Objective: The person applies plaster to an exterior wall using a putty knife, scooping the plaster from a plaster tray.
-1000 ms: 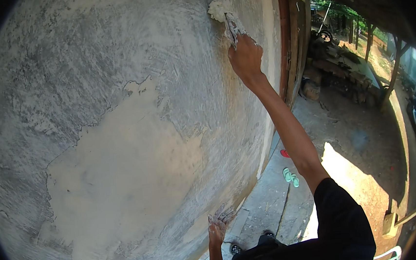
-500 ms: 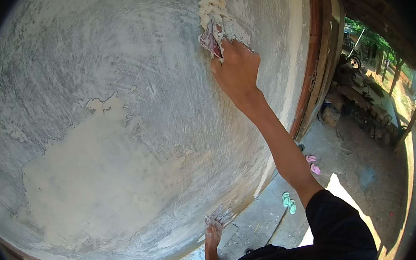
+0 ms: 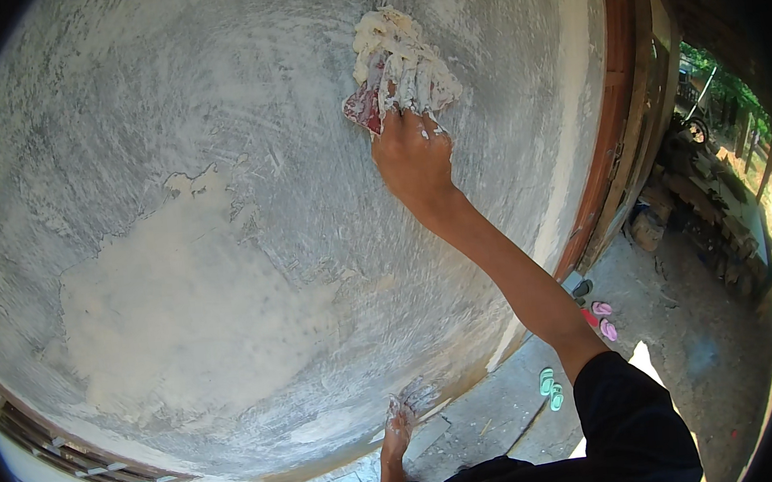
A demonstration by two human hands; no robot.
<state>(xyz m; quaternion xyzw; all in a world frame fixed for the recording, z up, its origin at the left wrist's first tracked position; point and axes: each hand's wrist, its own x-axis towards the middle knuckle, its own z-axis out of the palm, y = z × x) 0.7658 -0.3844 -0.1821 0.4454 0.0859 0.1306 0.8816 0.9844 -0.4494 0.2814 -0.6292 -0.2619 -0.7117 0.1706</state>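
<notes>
My right hand reaches up against the grey plastered wall, its fingers closed around a flat, dark red, putty-smeared spreader whose exact kind is hard to make out. A thick cream lump of putty sits at the fingertips and against the wall, coating the fingers too. Low in the picture is my left hand, streaked with white putty, fingers spread apart beside the wall's lower part and holding nothing visible. Between the hands, to the left, a smooth pale patch with ragged edges covers part of the wall.
A wooden door frame borders the wall at right. On the concrete floor lie mint-green sandals and pink sandals. A slatted vent opening is at lower left. Stacked wood stands farther off at right.
My right hand has moved down and left over the wall with the spreader, and the putty lump now looks more bunched up. My left hand has barely moved. The view has shifted slightly.
</notes>
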